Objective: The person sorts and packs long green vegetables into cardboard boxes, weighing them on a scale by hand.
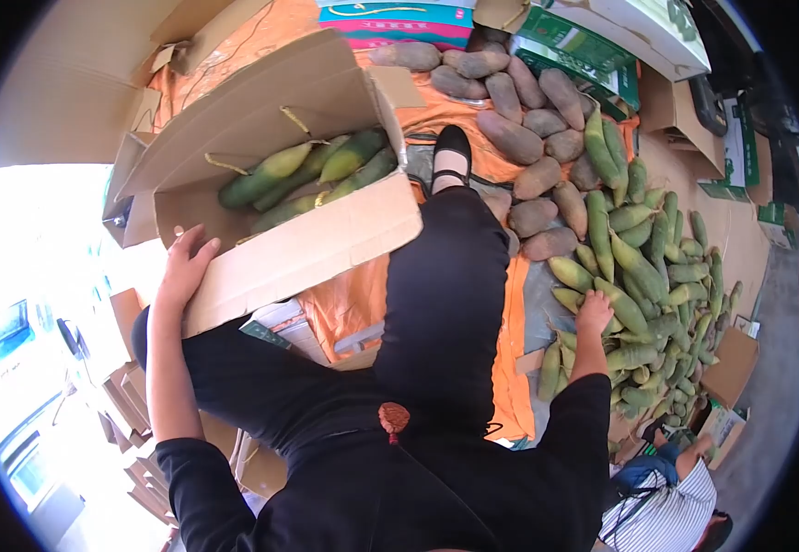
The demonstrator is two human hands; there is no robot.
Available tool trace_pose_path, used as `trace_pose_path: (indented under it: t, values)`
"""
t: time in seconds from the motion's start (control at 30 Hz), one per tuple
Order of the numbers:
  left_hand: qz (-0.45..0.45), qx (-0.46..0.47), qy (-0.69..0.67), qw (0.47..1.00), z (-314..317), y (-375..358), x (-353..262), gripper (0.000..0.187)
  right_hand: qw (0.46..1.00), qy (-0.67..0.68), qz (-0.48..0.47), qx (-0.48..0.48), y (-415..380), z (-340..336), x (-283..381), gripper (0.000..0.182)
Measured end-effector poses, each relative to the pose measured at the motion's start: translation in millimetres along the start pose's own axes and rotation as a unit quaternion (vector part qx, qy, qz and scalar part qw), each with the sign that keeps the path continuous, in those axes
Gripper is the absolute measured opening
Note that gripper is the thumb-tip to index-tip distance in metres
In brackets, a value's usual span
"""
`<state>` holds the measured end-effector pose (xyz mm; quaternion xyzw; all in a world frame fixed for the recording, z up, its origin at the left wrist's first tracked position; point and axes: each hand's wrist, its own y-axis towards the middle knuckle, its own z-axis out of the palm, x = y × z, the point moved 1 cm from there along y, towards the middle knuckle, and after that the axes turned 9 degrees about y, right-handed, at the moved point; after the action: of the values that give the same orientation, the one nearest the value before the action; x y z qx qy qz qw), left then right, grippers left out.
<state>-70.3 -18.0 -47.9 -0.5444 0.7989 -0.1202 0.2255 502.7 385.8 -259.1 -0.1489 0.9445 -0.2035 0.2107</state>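
Note:
An open cardboard box [303, 250] rests tilted by my left leg, with several green radishes [275, 172] lying inside and handle cords on its walls. My left hand [186, 267] grips the box at its near left corner, thumb over the edge. To the right, my right hand [595, 315] reaches into a large pile of green radishes [639, 267]. Its fingers are curled at the end of one green radish [624, 308] on the near left side of the pile; the fingertips are partly hidden.
Brown-purple tubers [510, 138] like sweet potatoes lie on an orange sheet [519, 396] beyond my foot. Pink-blue [395, 26] and green-white cartons [593, 55] stand at the back. Another person in a striped top [662, 515] sits at the lower right. More cardboard [59, 92] is at left.

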Motion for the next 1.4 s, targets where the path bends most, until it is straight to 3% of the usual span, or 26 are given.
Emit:
trace_pose_path:
  t: [0.1, 0.13, 0.3, 0.37, 0.4, 0.43, 0.5, 0.63, 0.77, 0.9, 1.03, 1.1, 1.17, 1.23, 1.33, 1.4]
  values:
    - [0.001, -0.004, 0.011, 1.0, 2.0, 3.1, 7.4, 0.058, 0.997, 0.071, 0.0, -0.032, -18.4, -30.6, -0.2, 0.035]
    - [0.002, 0.0, 0.016, 1.0, 2.1, 2.6, 6.8, 0.058, 0.991, 0.126, 0.026, -0.043, -16.9, -28.7, -5.5, 0.05]
    - [0.008, 0.004, 0.033, 0.999, -1.2, -0.2, -0.1, 0.059, 0.951, 0.282, 0.001, -0.128, -20.4, -49.2, -35.7, 0.056]
    - [0.009, 0.007, 0.035, 0.999, -3.4, -1.2, -4.9, 0.059, 0.803, 0.58, -0.012, -0.138, -12.2, -52.0, -45.4, 0.055]
    - [0.006, 0.009, 0.04, 0.999, -4.4, -2.5, -5.3, 0.059, 0.755, 0.643, 0.017, -0.128, -21.2, -81.7, -32.0, 0.053]
    - [0.005, 0.007, 0.038, 0.999, -4.5, -2.7, -4.5, 0.059, 0.755, 0.643, 0.014, -0.129, -28.9, -111.3, -18.3, 0.053]
    - [0.019, 0.014, 0.027, 0.999, -3.9, -1.7, -3.1, 0.059, 0.645, 0.754, -0.049, -0.114, -44.3, -167.9, 8.5, 0.052]
    - [0.02, 0.016, 0.037, 0.999, -5.8, -3.6, -5.3, 0.059, 0.604, 0.746, -0.217, -0.18, -76.4, -280.4, 56.8, 0.047]
    - [0.029, 0.01, 0.053, 0.998, -7.2, -5.7, -7.1, 0.06, 0.503, 0.773, -0.357, -0.148, -98.8, -365.5, 93.9, 0.052]
    - [0.036, 0.013, 0.057, 0.998, -8.4, -4.8, -6.6, 0.06, 0.476, 0.737, -0.466, -0.117, -131.5, -428.6, 161.5, 0.05]
    - [0.035, 0.02, 0.059, 0.997, -11.3, -5.6, -11.5, 0.061, 0.528, 0.646, -0.55, 0.026, -153.9, -450.9, 247.4, 0.048]
    - [0.032, 0.024, 0.065, 0.997, -10.1, -5.2, -10.3, 0.062, 0.587, 0.443, -0.662, -0.144, -155.4, -447.9, 295.8, 0.049]
    - [0.029, 0.02, 0.067, 0.997, -8.2, -2.5, -6.7, 0.064, 0.619, 0.351, -0.677, -0.187, -167.5, -432.1, 340.1, 0.041]
    - [0.027, 0.026, 0.067, 0.997, -9.4, -1.8, -7.5, 0.065, 0.668, 0.282, -0.679, -0.113, -181.3, -419.0, 375.5, 0.038]
    - [0.024, 0.028, 0.056, 0.998, -7.1, 1.9, -4.2, 0.068, 0.693, 0.234, -0.677, -0.08, -192.8, -394.5, 421.5, 0.04]
    - [0.03, 0.011, 0.04, 0.999, -6.3, 2.2, -4.5, 0.069, 0.707, 0.217, -0.673, 0.001, -194.4, -389.3, 435.3, 0.042]
